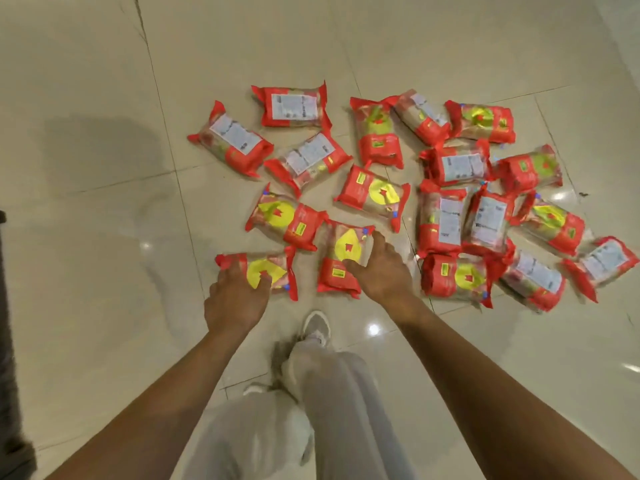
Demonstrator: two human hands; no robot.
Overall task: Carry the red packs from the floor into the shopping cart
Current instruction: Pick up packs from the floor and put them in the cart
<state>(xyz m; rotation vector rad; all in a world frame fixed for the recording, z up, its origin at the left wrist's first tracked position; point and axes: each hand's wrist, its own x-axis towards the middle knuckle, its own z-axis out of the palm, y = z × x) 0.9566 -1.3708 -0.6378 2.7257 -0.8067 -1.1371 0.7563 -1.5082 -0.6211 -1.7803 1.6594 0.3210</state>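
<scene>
Several red packs with yellow labels or white back labels lie scattered on the tiled floor (104, 202). My left hand (235, 296) reaches down onto the nearest left pack (277, 271), fingers curled over its left end and thumb on the yellow label. My right hand (381, 271) lies on the right side of another pack (337, 268), thumb on its top and fingers stretched along its right edge. Both packs rest on the floor. No shopping cart is in view.
The densest heap of packs (485, 209) lies to the right. My legs in light trousers (329, 410) and a shoe (317, 327) stand just behind the hands. A dark, blurred object (7, 341) runs along the left edge.
</scene>
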